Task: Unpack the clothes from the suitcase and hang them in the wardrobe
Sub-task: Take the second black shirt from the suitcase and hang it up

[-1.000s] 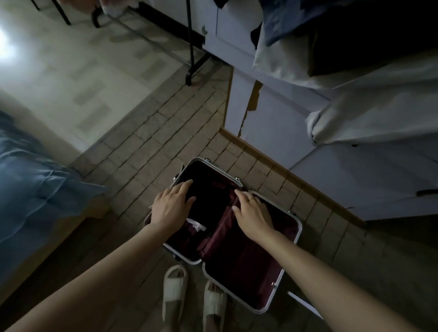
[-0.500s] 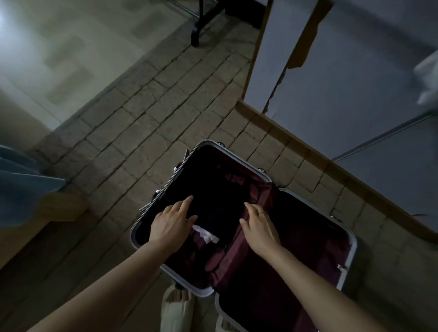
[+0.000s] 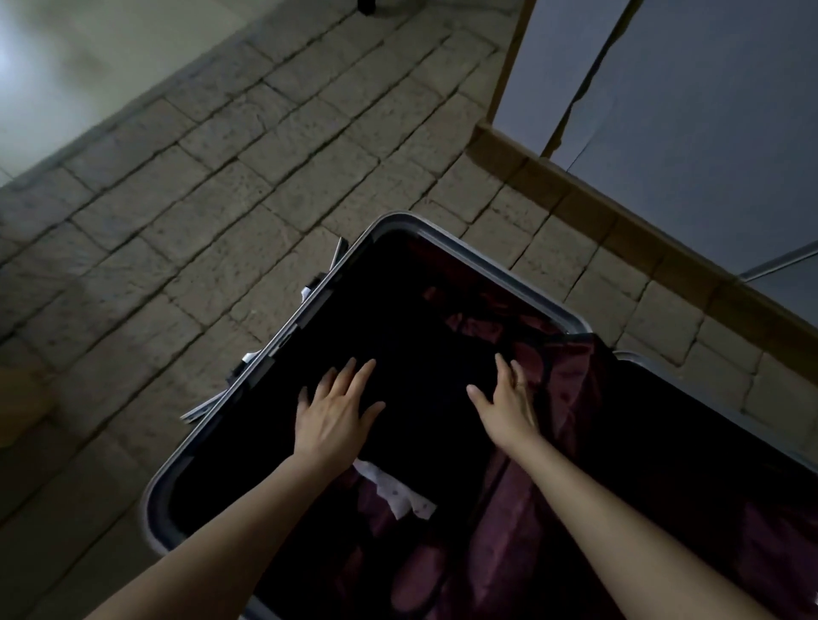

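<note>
An open suitcase [image 3: 447, 230] with a silver rim and dark red lining lies on the stone-tile floor. A black garment [image 3: 420, 354] fills its left half. My left hand [image 3: 334, 413] rests flat on the garment's left side, fingers spread. On the garment's right edge lies my right hand [image 3: 504, 398], fingers spread, next to the loose red lining flap [image 3: 571, 389]. A small white patterned cloth [image 3: 398, 491] peeks out below the black garment. The grey wardrobe door [image 3: 690, 110] stands at the upper right.
Stone-pattern floor [image 3: 221, 186] stretches to the left and behind the suitcase. A wooden skirting strip [image 3: 588, 208] runs along the wardrobe base. A black stand foot [image 3: 367, 5] shows at the top edge. Pale floor lies at the far upper left.
The view has dropped closer to the suitcase. Both hands have slid forward onto the black garment and spread flat. The slippers and blue bedding have left the frame.
</note>
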